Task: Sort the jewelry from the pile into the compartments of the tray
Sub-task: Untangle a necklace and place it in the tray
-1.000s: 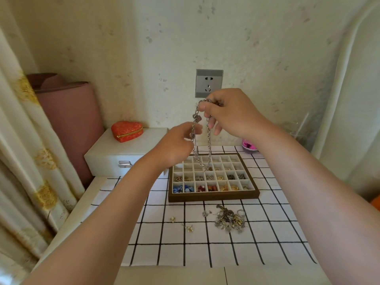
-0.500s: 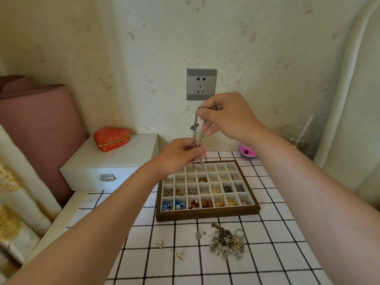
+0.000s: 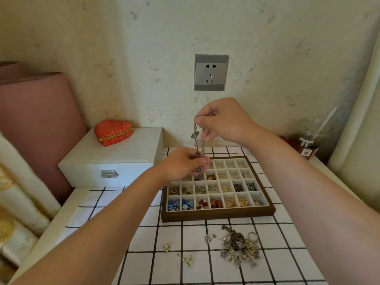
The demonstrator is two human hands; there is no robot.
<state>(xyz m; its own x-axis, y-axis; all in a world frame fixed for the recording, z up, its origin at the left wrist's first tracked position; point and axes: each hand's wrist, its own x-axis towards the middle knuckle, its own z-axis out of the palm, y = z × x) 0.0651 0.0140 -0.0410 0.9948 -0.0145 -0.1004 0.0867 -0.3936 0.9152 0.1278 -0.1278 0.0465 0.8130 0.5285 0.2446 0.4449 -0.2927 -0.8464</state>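
Above the far left corner of the tray (image 3: 218, 216), a doubled silver chain (image 3: 202, 140) hung upright between two hands; the right hand (image 3: 224, 120) pinched its top loop; the left hand (image 3: 181, 165), directly below and nearer the compartments, curled its fingers (image 3: 200, 161) round both strands; the loose end dangled just over a cell, which one unclear; a straight lowering looked the likely next move; the pile (image 3: 238, 246) lay near the front edge of the counter (image 3: 164, 272).
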